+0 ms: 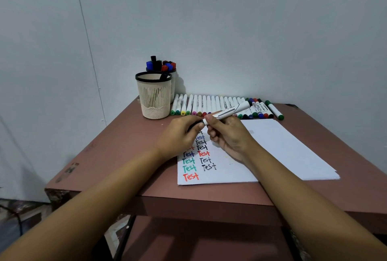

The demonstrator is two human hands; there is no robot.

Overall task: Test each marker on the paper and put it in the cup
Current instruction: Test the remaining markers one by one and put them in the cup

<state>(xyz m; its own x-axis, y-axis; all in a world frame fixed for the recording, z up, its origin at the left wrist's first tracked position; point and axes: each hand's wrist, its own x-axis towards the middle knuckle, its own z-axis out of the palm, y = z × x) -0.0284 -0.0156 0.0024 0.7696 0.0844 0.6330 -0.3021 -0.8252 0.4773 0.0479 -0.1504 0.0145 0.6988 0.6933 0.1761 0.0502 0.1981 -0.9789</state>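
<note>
a reddish-brown tabletop (pixel 117 147) is sitting against a pale wall (pixel 230 26). a mesh cup (pixel 154 97) is standing far left, a row of markers (pixel 209 102) lying behind the paper (pixel 282 147). above it, the right hand (pixel 229 135) is gripping a white marker (pixel 228 112) by its barrel; the left hand (pixel 178 136) is pinching what seems its black cap (pixel 195 124), hiding some writing.

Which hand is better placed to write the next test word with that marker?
Probably the right hand: it grips the marker by its white barrel above the paper, while the left hand only pinches the black cap.
</note>
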